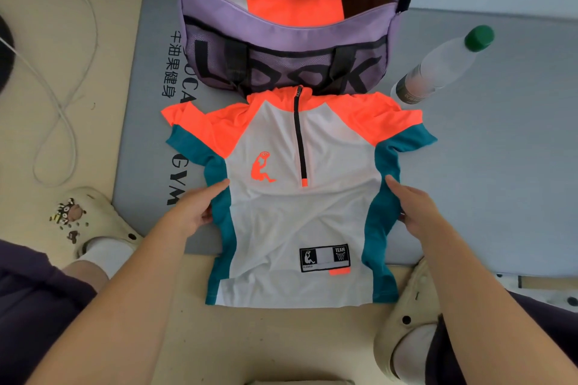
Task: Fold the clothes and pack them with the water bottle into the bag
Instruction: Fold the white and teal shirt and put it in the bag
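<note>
At the far left I see a white cable looping over the beige floor, and below it a cream clog with small charms on one foot. Next comes the grey mat with black letters on its left edge. My left hand is at the left side of the shirt; the forefinger lies straight on the teal side panel, and the other fingers seem to curl around the edge of the cloth, pinching it. The shirt lies flat and face up, white in the middle with orange shoulders and a short black zipper, its collar touching the purple bag. The bag stands open behind it, with an orange garment already inside. My right hand holds the right teal edge in the same way. At the right, the water bottle with a green cap lies on the mat, just beside the bag. A second clog is at bottom right.
</note>
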Demonstrator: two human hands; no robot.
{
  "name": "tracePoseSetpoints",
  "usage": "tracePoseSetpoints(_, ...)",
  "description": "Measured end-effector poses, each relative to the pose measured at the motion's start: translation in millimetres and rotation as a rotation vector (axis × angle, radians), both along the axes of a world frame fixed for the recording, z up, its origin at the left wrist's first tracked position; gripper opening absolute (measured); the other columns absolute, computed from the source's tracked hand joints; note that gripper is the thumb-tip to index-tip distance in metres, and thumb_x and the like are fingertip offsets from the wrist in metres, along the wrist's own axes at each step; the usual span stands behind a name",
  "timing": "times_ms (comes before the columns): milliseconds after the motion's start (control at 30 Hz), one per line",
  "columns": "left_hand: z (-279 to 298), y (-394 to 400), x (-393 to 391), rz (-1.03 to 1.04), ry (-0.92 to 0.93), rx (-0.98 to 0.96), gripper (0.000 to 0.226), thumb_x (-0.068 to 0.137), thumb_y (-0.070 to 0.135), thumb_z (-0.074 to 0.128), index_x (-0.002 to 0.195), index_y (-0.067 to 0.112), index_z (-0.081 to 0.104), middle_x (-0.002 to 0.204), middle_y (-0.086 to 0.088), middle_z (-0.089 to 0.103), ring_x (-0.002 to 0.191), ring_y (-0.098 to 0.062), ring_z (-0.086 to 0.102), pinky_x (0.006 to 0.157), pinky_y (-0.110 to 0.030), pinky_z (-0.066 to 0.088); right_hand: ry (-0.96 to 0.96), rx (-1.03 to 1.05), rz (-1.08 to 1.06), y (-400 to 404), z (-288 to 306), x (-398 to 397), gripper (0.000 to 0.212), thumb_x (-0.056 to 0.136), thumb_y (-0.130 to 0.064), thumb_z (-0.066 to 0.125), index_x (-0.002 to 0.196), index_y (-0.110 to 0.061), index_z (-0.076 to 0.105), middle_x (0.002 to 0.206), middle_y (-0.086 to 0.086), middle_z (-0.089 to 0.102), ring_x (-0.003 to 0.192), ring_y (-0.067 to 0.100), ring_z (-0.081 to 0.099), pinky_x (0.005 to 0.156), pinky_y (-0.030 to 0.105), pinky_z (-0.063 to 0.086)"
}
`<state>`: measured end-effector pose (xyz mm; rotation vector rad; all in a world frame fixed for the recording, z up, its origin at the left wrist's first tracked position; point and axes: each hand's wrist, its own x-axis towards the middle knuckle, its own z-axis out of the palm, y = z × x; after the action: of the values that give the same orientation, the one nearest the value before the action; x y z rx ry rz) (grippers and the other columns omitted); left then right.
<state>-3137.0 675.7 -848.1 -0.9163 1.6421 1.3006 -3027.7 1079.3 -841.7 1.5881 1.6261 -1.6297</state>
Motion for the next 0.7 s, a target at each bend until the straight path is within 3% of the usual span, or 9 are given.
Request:
tracePoseSetpoints(133, 7, -14, -2, -0.072, 0.031, 0.128, 0.020, 0.093, 0.022, 0.065, 0.110, 0.012, 0.068, 0.115, -0.008, 0.072, 0.098, -0.018, 0.068, 0.080, -0.030, 0.052, 0.188, -0.070, -0.091, 6, 5, 1, 0.015, 0.091, -0.019, 0.067, 0.097, -0.006, 0.065, 0.095, 0.008, 0.068, 0.079, 0.017, 0.066, 0.073, 0.031, 0.053)
tracePoseSetpoints(267, 14, -14, -15, 0.254, 0.287, 0.308, 0.019, 0.101, 0.019, 0.050, 0.115, 0.016, 0.063, 0.109, -0.001, 0.072, 0.097, -0.015, 0.068, 0.083, -0.030, 0.055, 0.335, -0.105, -0.193, 15, 15, -6, 0.008, 0.096, -0.017, 0.060, 0.091, -0.011, 0.061, 0.084, 0.002, 0.066, 0.075, 0.015, 0.065, 0.072, 0.032, 0.053)
tracePoseSetpoints(367, 13, -7, -24, 0.193, 0.352, 0.121, 0.022, 0.099, 0.022, 0.057, 0.120, 0.018, 0.063, 0.117, -0.003, 0.070, 0.103, -0.019, 0.067, 0.088, -0.038, 0.054, 0.338, -0.016, -0.176, 14, 22, -17, 0.006, 0.094, -0.015, 0.063, 0.093, -0.011, 0.059, 0.087, 0.005, 0.067, 0.072, 0.013, 0.066, 0.070, 0.033, 0.053)
tracePoseSetpoints(467, 13, -3, -21, 0.116, 0.370, -0.061, 0.046, 0.093, 0.019, 0.066, 0.137, 0.017, 0.053, 0.136, -0.007, 0.059, 0.115, -0.023, 0.061, 0.101, -0.046, 0.049, 0.334, 0.078, -0.188, 12, 27, -24, 0.031, 0.092, -0.014, 0.065, 0.121, -0.018, 0.054, 0.097, 0.006, 0.065, 0.082, 0.017, 0.066, 0.076, 0.034, 0.055)
tracePoseSetpoints(533, 17, -4, -19, 0.142, 0.411, -0.095, 0.056, 0.091, 0.018, 0.069, 0.143, 0.025, 0.048, 0.141, -0.003, 0.054, 0.122, -0.022, 0.057, 0.103, -0.045, 0.047, 0.365, 0.083, -0.162, 12, 31, -25, 0.033, 0.094, -0.012, 0.062, 0.125, -0.023, 0.058, 0.095, 0.001, 0.066, 0.085, 0.017, 0.064, 0.079, 0.033, 0.054)
tracePoseSetpoints(633, 28, -5, -26, 0.248, 0.460, -0.034, 0.032, 0.090, 0.016, 0.069, 0.120, 0.025, 0.068, 0.122, -0.003, 0.068, 0.102, -0.016, 0.066, 0.090, -0.033, 0.053, 0.445, 0.028, -0.162, 17, 37, -28, 0.016, 0.095, -0.007, 0.058, 0.101, -0.015, 0.070, 0.096, 0.002, 0.069, 0.096, 0.020, 0.062, 0.083, 0.030, 0.052)
tracePoseSetpoints(700, 36, -4, -37, 0.215, 0.487, 0.021, 0.021, 0.089, 0.013, 0.070, 0.108, 0.020, 0.073, 0.114, -0.006, 0.072, 0.095, -0.015, 0.068, 0.082, -0.028, 0.054, 0.493, -0.024, -0.164, 22, 41, -34, 0.016, 0.093, -0.004, 0.060, 0.097, -0.015, 0.070, 0.097, 0.001, 0.070, 0.094, 0.016, 0.065, 0.083, 0.027, 0.053)
